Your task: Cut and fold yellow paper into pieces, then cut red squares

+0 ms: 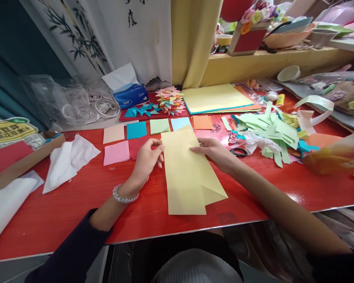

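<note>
A pale yellow sheet (184,173), 1 piece of smooth matte paper, is held over the near middle of the glossy red counter (85,212). It is a long, folded shape, with a pointed triangular flap jutting out at its lower right. The left grip (149,159) pinches its left edge near the top, thumb against fingers; above that wrist sits 1 bracelet (125,195) of clear, faceted-looking beads. The right grip (211,151) pinches the opposite edge, thumb on the front, fingers behind.

Beyond lie 7 squares or stacks of squares of flat, crisp-edged paper: 1 peach (113,134), 1 teal (136,130), 1 light green (159,126), 1 light blue (181,123), 1 orange (202,122), 1 pink (117,153) and 1 red (137,146), the last partly hidden by the left grip.

Behind them stand 1 spiky, layered multicoloured paper form (169,101) and 1 shiny blue tissue pack (130,95) with soft white tissue poking out. Near the right grip lies 1 pair of black-handled scissors (238,152), beside a loose heap of light green paper strips (265,127), too overlapped to count. A limp, creased white tissue (70,159) lies at left.
</note>
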### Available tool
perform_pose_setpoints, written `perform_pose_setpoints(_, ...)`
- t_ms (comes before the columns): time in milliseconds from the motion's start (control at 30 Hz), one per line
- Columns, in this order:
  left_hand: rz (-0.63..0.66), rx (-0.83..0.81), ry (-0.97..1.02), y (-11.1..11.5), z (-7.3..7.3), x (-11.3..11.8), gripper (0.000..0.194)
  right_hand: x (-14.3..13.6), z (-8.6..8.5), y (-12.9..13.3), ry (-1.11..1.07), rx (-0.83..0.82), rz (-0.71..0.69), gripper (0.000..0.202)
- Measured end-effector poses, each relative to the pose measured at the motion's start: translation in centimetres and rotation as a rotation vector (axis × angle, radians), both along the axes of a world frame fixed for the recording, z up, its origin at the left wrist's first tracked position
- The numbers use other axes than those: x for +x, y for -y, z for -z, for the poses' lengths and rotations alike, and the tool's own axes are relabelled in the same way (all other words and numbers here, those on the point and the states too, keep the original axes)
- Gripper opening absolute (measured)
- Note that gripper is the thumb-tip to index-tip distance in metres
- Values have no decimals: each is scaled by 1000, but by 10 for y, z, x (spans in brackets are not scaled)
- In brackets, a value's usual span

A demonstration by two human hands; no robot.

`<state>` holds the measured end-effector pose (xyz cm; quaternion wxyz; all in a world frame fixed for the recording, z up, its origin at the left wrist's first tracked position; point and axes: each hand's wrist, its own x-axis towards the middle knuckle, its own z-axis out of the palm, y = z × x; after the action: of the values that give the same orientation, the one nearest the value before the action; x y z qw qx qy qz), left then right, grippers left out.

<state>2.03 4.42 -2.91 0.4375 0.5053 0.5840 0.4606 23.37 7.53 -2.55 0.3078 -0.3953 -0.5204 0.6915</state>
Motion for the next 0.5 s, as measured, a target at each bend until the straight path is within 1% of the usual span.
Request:
perform_pose_setpoints(100,-40,21,58,1,-2,2,17,0,-2,0,-44,17,31,29)
perform_pose_setpoints(167,-75,14,119,2,-4,4,20,0,-3,-1,-57,18,43,28)
perform_pose_setpoints(200,-72,-3,147,2,-5,4,23,0,-4,-1,-62,16,42,27)
perform_pose_setpoints(233,-47,-25,171,2,-5,5,25,0,-4,-1,-68,15,39,27)
perform_pose_setpoints(300,49,-61,187,3,-5,6,27,0,-3,-1,-74,16,38,28)
perform_pose_setpoints(367,125,-51,172,5,-5,7,26,-1,-2,0,-63,36,57,29)
perform_pose_setpoints(400,130,-30,159,6,-4,8,25,-2,-2,1,-56,48,62,28)
perform_pose_setpoints(500,87,27,116,9,-5,10,24,-4,-3,3,-62,81,36,26)
